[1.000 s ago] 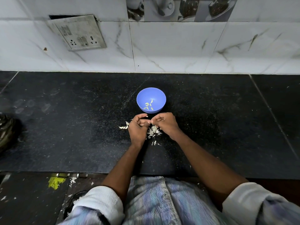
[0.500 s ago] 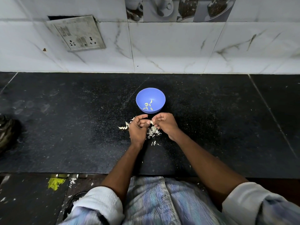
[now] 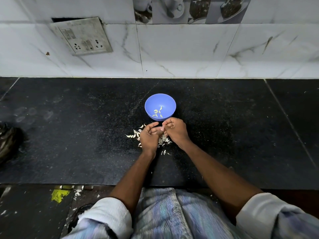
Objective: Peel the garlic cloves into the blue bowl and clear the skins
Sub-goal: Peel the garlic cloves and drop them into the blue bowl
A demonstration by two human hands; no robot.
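A black speckled stone tabletop (image 3: 69,135) seen from above, dusted with pale specks and a few faint smudges on its left part. It runs back to a wall of white marble-look tiles (image 3: 181,49), topped by a strip of tiles printed with cups and dishes (image 3: 181,9). A grimy switch and socket plate (image 3: 82,36) hangs crooked on the wall at upper left.

Near the middle of the tabletop sits a small blue bowl (image 3: 168,102) holding a few peeled garlic cloves (image 3: 158,112). Just in front of the bowl, two bare hands meet: the left hand (image 3: 149,135) and the right hand (image 3: 177,129) both have curled fingers and together pinch a small pinkish garlic clove (image 3: 162,129) between their fingertips. Under and around the hands lies a scatter of papery white skins (image 3: 135,133) on the tabletop.

A dark crumpled object (image 3: 8,138) lies at the far left edge; what it is cannot be told. Below the tabletop's front edge are the person's white sleeves (image 3: 107,214), a pale striped cloth (image 3: 169,213) over the lap, and a dark floor (image 3: 25,213) with white bits and a yellow-green scrap (image 3: 59,194)
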